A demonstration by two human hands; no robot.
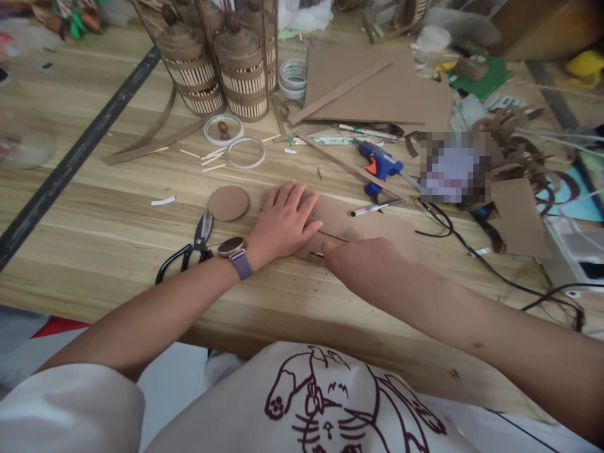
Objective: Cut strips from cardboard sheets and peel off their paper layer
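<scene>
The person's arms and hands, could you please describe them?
The left hand and right hand are gloveless. The left arm wears a round, gold-toned watch with a mauve strap and a pale sleeve; the right arm shows no sleeve.

Person is wearing a pale shirt point(226, 412), its short sleeve point(70, 409) covering the left upper arm. Dark red lines are forming a whiskered, paw-padded animal drawing point(349, 402) across the front. Left wrist is sporting a round, gold-toned watch point(231, 246); a purplish strap point(242, 265) is encircling it.
</scene>
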